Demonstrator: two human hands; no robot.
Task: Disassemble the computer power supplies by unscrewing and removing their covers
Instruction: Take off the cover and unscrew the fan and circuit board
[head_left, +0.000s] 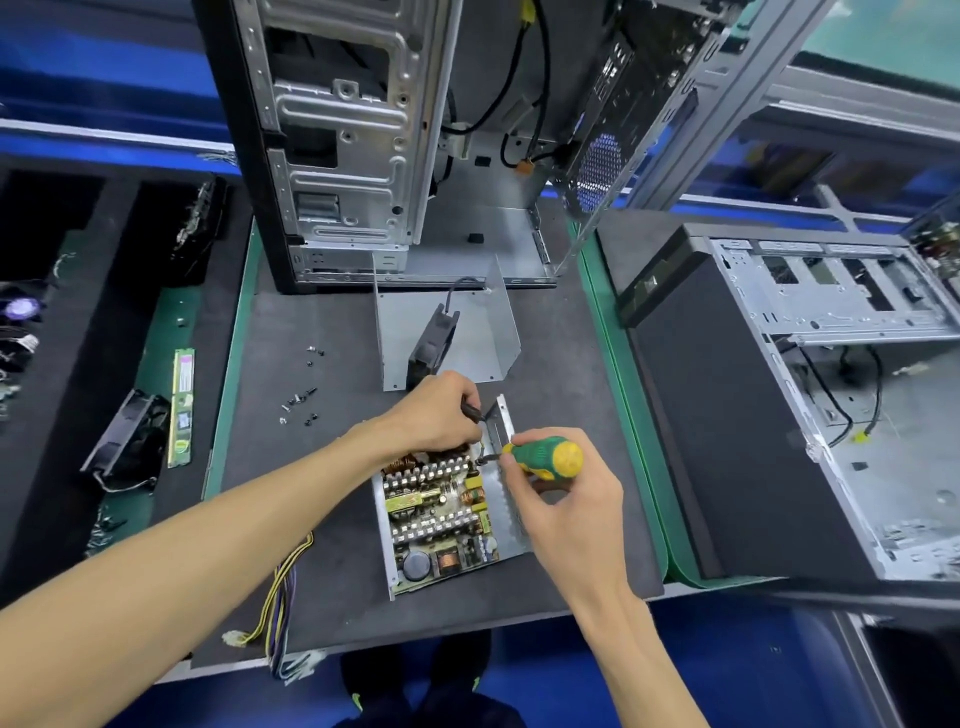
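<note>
The right hand (563, 499) holds a green and yellow screwdriver (545, 457), its tip inside the open grey metal power supply (441, 514) on the dark mat (322, 467). The left hand (441, 415) curls around the supply's far end.

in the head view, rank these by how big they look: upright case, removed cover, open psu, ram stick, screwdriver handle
1. upright case
2. removed cover and open psu: look alike, not ranked
3. ram stick
4. screwdriver handle: nearer the camera, so its true size is less sure
</note>
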